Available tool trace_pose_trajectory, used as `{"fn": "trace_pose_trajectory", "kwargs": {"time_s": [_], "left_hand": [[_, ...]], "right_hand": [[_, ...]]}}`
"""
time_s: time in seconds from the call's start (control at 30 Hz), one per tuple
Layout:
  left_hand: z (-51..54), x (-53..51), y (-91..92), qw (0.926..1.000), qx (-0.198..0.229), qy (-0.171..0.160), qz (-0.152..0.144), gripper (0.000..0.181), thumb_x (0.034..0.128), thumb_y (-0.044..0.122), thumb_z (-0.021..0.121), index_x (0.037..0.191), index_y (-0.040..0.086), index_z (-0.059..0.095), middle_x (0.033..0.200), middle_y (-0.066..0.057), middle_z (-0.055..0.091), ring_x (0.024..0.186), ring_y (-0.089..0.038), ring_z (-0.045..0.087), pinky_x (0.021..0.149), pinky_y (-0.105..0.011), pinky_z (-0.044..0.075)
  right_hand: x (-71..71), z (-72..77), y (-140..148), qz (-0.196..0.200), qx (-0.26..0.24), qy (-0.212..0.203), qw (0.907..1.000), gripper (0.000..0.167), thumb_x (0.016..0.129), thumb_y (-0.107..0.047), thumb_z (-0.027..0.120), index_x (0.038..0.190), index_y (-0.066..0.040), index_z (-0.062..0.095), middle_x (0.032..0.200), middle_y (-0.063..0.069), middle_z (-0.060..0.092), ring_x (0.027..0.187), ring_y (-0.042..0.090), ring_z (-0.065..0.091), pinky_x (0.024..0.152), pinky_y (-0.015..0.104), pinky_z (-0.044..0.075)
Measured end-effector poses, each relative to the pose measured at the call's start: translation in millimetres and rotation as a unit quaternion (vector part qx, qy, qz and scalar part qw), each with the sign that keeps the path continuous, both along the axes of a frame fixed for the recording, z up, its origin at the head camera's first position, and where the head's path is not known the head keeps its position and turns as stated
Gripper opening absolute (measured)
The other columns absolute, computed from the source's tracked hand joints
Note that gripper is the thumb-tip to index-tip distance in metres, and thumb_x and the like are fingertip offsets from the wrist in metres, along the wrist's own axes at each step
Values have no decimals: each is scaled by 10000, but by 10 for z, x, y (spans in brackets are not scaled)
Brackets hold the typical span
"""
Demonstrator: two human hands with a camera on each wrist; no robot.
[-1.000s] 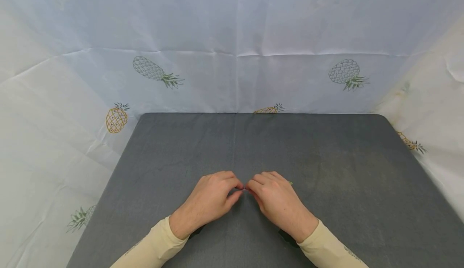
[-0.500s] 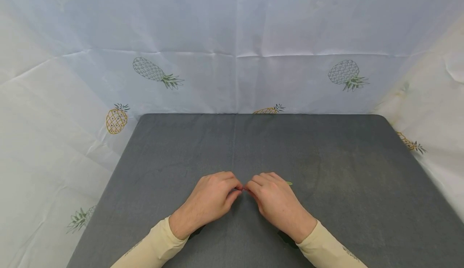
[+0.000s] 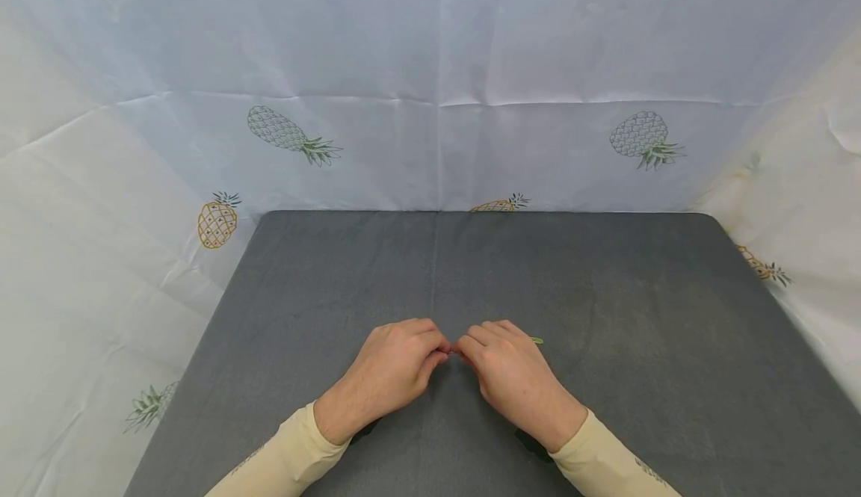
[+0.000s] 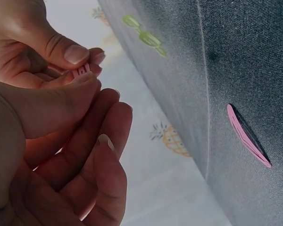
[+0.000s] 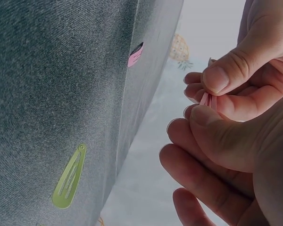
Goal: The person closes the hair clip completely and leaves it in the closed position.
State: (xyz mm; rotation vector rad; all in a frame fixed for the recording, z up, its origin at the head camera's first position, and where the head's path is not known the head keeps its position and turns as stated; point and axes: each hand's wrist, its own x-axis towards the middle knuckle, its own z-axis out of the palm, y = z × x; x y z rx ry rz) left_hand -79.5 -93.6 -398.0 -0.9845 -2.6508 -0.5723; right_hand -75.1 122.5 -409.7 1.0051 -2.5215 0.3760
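A small pink snap hair clip [image 4: 81, 70] is pinched at its two ends between my hands, mostly covered by the fingertips; only a short slotted stretch [image 5: 208, 100] shows. My left hand [image 3: 393, 359] grips one end between thumb and index finger, and my right hand [image 3: 514, 374] does the same at the other. On the table lies a second pink hair clip [image 4: 247, 136], hidden by the hands in the head view. Beside the right hand rests a green snap hair clip [image 5: 68, 179], its tip [image 3: 537, 340] peeking out past the knuckles.
The dark grey cloth-covered table [image 3: 572, 280] spreads around both hands. Behind and at the sides hangs a white curtain [image 3: 403, 146] printed with pineapples. Cream sleeves [image 3: 282, 452] cover the forearms.
Almost nothing differs. Both hands keep their pinch on the pink hair clip, with only a tiny shift of the fingers; slightly more of the green clip shows than a second ago.
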Motion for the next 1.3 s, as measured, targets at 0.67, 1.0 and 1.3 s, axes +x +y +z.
{"fn": "trace_pose_trajectory", "kwargs": {"time_s": [0.67, 1.0, 1.3], "left_hand": [[3, 2, 10, 9998, -174, 22, -42, 45, 928, 179, 846, 932, 212, 815, 850, 102, 700, 718, -46, 614, 636, -235, 533], [-4, 11, -4, 9999, -167, -11, -40, 47, 926, 192, 849, 927, 213, 807, 842, 102, 694, 705, -42, 594, 628, -227, 518], [-15, 14, 7, 9998, -163, -82, -68, 33, 950, 214, 829, 926, 229, 812, 842, 101, 703, 697, -30, 583, 624, -214, 510]], "right_hand": [[0, -30, -3, -5, 19, 58, 10000, 241, 941, -78, 831, 800, -193, 672, 742, -79, 598, 703, 99, 585, 754, 319, 537], [2, -34, -7, 56, 56, 15, 10000, 271, 936, -36, 813, 798, -201, 650, 732, -83, 560, 689, 95, 549, 749, 315, 524], [15, -44, 2, 61, 71, 20, 10000, 293, 931, -9, 806, 805, -205, 629, 729, -83, 537, 681, 87, 512, 709, 306, 479]]}}
